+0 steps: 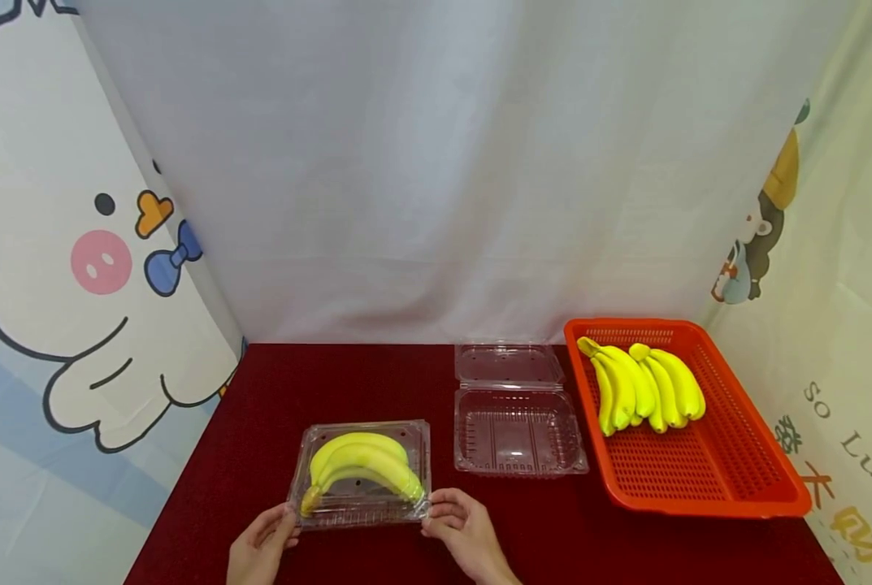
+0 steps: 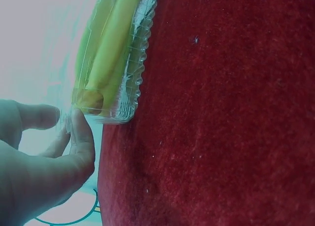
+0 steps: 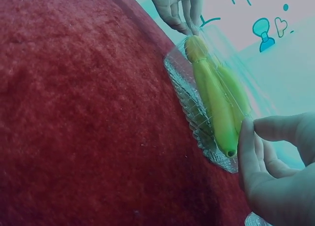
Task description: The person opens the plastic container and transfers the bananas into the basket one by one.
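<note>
A lidded clear plastic clamshell box [image 1: 355, 515] lies on the dark red table, with a small bunch of yellow bananas [image 1: 377, 459] inside. My left hand [image 1: 260, 543] pinches the box's rim at its near left corner between thumb and fingers. At the near right corner, my right hand [image 1: 468, 532] pinches the same rim. From the left wrist, the banana stem end [image 2: 91, 102] shows through the plastic close to the left fingertips. The right wrist view has the banana tips [image 3: 227, 147] beside the right fingers, and the ribbed box side [image 3: 189, 108] facing the table.
An open, empty clamshell box [image 1: 519, 443] stands right of the filled one, its lid [image 1: 509, 364] folded back towards the curtain. Farther right, a red plastic basket [image 1: 699, 505] holds bunches of yellow bananas [image 1: 622, 390]. Printed cloth hangs along both sides and a white curtain [image 1: 406, 162] behind.
</note>
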